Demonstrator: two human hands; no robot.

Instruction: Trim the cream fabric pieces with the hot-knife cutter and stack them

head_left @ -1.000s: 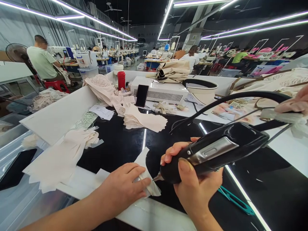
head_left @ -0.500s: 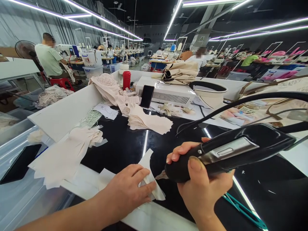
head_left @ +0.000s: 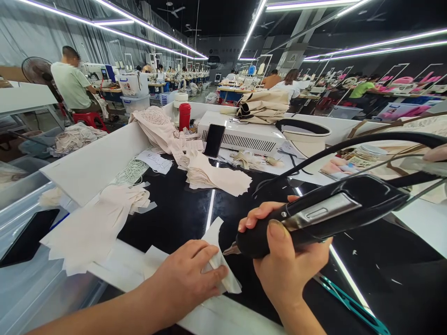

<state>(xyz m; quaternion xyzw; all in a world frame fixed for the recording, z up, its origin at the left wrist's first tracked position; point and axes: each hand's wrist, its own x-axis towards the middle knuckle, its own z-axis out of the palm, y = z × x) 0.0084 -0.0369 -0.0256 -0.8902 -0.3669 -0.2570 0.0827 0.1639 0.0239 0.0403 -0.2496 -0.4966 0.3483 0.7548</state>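
My right hand (head_left: 289, 260) is wrapped round a black handheld tool (head_left: 324, 209) with a silver lever and a cable at its back. The tool's metal tip (head_left: 232, 249) points left, at the edge of a small white fabric piece (head_left: 213, 235). My left hand (head_left: 190, 274) pinches that piece near the front of the black work surface (head_left: 174, 200), thumb and fingers closed on it. Another pale piece (head_left: 153, 258) lies partly under my left hand.
Cream fabric stacks lie at the left (head_left: 87, 228) and at centre back (head_left: 216, 174). A phone (head_left: 213, 139) leans on a white vented box (head_left: 244, 132), near a red bottle (head_left: 184, 116). Teal tweezers (head_left: 352, 302) lie at the front right. A person (head_left: 71, 83) sits far left.
My right hand and the tool have moved slightly left, bringing the metal tip up to the fabric's edge. My left hand has barely shifted and still holds the piece.
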